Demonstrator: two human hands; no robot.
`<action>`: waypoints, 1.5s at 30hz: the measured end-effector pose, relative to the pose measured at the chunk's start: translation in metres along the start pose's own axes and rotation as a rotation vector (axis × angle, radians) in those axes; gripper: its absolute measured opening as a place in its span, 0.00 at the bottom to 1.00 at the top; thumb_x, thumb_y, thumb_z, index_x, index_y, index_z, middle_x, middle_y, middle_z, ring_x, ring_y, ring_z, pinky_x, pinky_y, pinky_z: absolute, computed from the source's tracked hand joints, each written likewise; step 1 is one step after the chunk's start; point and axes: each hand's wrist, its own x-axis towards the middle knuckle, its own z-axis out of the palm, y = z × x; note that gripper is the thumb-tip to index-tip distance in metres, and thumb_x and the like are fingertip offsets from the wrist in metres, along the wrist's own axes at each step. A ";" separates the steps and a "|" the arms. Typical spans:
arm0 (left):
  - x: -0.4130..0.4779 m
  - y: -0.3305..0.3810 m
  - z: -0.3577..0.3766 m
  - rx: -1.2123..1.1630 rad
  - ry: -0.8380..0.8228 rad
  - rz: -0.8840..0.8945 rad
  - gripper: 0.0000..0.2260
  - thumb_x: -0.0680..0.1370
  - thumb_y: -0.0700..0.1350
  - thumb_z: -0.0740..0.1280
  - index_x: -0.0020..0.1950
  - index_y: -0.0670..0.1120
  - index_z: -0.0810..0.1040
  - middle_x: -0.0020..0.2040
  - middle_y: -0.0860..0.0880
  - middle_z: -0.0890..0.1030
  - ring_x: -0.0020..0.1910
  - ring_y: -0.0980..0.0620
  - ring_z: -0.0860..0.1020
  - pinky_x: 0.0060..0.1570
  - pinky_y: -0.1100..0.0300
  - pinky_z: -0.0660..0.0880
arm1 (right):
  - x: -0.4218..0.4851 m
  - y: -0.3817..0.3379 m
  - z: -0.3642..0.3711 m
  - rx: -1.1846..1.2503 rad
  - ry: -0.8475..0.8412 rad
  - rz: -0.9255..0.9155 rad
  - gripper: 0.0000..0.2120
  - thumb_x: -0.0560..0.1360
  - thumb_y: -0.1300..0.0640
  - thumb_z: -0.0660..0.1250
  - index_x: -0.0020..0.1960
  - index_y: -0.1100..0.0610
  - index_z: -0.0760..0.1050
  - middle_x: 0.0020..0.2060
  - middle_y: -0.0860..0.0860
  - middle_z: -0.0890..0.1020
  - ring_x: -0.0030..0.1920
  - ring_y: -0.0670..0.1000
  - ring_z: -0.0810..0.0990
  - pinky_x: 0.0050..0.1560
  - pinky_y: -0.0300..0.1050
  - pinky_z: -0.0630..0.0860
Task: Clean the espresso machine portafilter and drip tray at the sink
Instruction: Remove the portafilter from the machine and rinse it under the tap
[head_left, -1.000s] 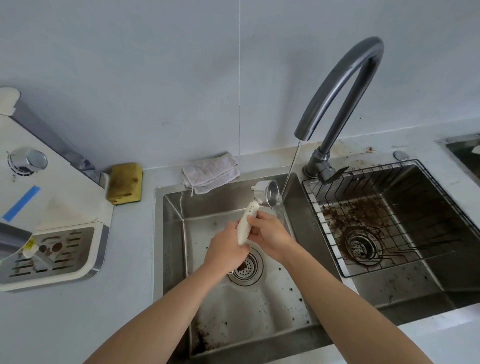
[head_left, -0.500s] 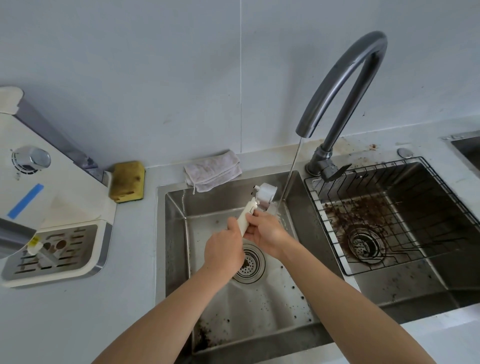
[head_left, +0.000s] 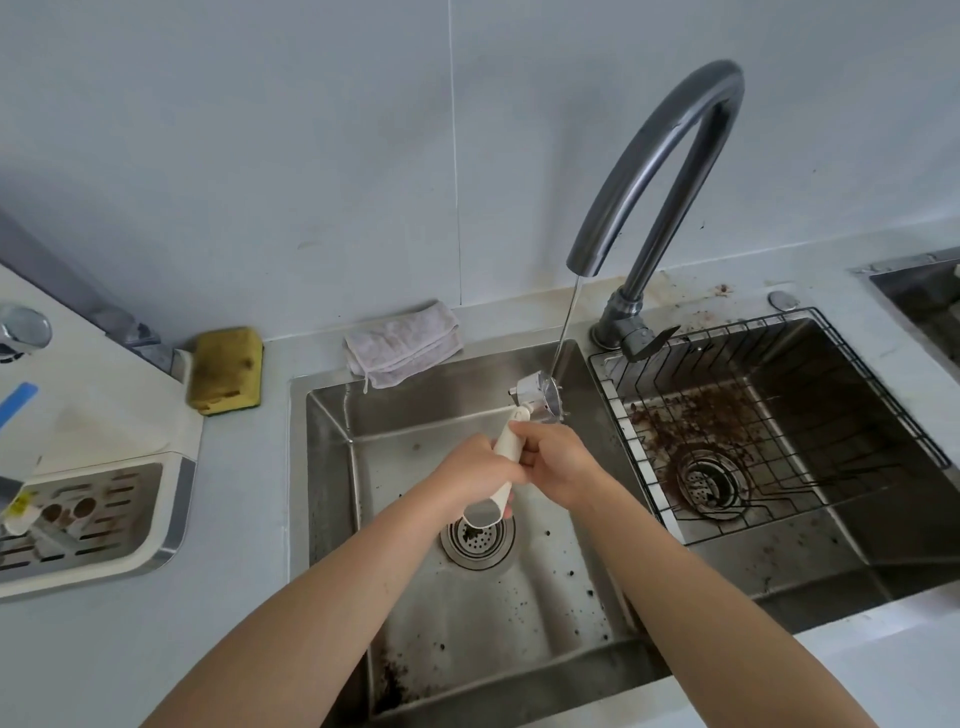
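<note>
Fingers (head_left: 524, 434) of both the left hand (head_left: 475, 475) and right hand (head_left: 558, 465) clamp the portafilter (head_left: 540, 400) handle under the faucet (head_left: 660, 171) stream, over the sink (head_left: 467, 613)

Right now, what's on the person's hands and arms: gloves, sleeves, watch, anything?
Nothing worn. The left hand and right hand are bare, with no gloves, rings or watch visible. Both forearms are bare to the bottom edge of the picture, with no sleeve or cuff in view.

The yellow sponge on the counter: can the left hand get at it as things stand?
Probably not at once: the left hand grips the portafilter handle. Once freed, the way to the sponge looks open.
</note>
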 end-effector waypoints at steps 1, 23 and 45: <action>0.001 0.002 0.002 0.000 -0.015 -0.007 0.10 0.70 0.35 0.67 0.38 0.45 0.68 0.30 0.45 0.76 0.19 0.52 0.74 0.25 0.63 0.72 | 0.000 -0.001 -0.003 0.005 0.009 0.002 0.06 0.78 0.64 0.58 0.49 0.67 0.71 0.38 0.59 0.76 0.37 0.53 0.77 0.38 0.45 0.74; 0.004 -0.025 0.012 -0.011 -0.120 -0.032 0.10 0.73 0.41 0.67 0.52 0.44 0.70 0.39 0.44 0.79 0.32 0.46 0.79 0.39 0.53 0.78 | -0.003 0.010 -0.014 -0.397 0.150 -0.114 0.07 0.74 0.62 0.66 0.38 0.60 0.74 0.34 0.54 0.78 0.34 0.49 0.78 0.34 0.38 0.78; 0.019 -0.036 0.017 0.177 -0.026 0.134 0.16 0.73 0.41 0.68 0.59 0.43 0.73 0.55 0.45 0.80 0.53 0.47 0.78 0.56 0.52 0.74 | -0.002 0.015 -0.013 -0.664 0.327 -0.390 0.20 0.71 0.58 0.71 0.60 0.60 0.70 0.37 0.43 0.74 0.35 0.37 0.73 0.32 0.27 0.69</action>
